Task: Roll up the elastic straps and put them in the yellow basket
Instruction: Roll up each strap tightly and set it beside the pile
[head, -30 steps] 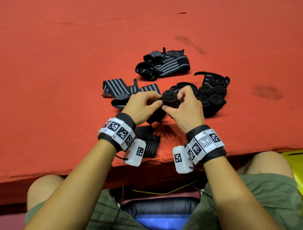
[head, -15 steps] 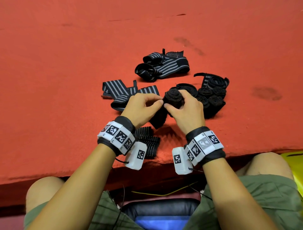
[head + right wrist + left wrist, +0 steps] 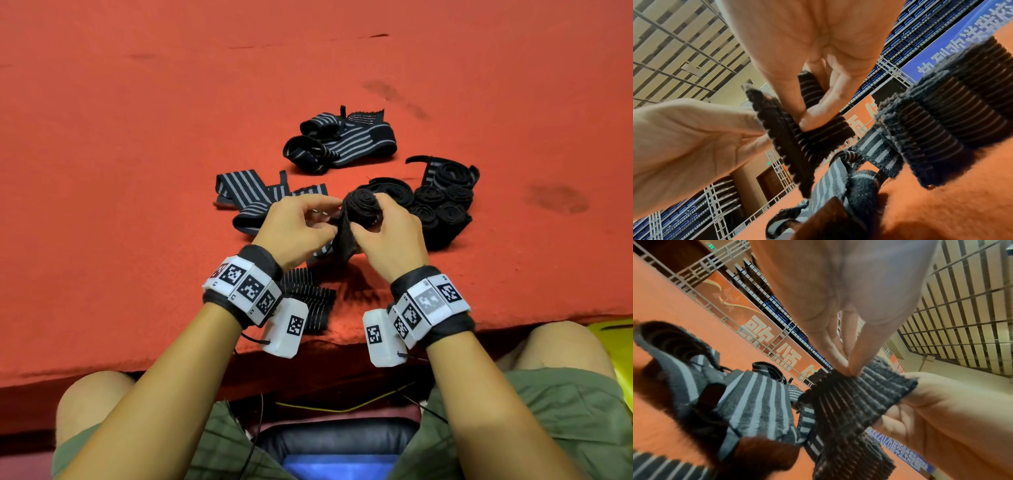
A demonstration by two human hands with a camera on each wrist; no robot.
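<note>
A red carpeted surface (image 3: 137, 171) with dark stains fills the foreground, while metal railings (image 3: 764, 352), orange banners (image 3: 731, 305), blue seats (image 3: 898, 32) and a slatted ceiling (image 3: 962, 313) surround it.

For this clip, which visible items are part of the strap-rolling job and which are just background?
Job items:
- black ribbed elastic strap being rolled, gripped by left hand and right hand
- loose black-and-grey striped straps
- cluster of finished black rolls
- yellow basket edge

Background:
- red carpeted surface
- white tagged wrist bands
- blue-and-black seat
</note>
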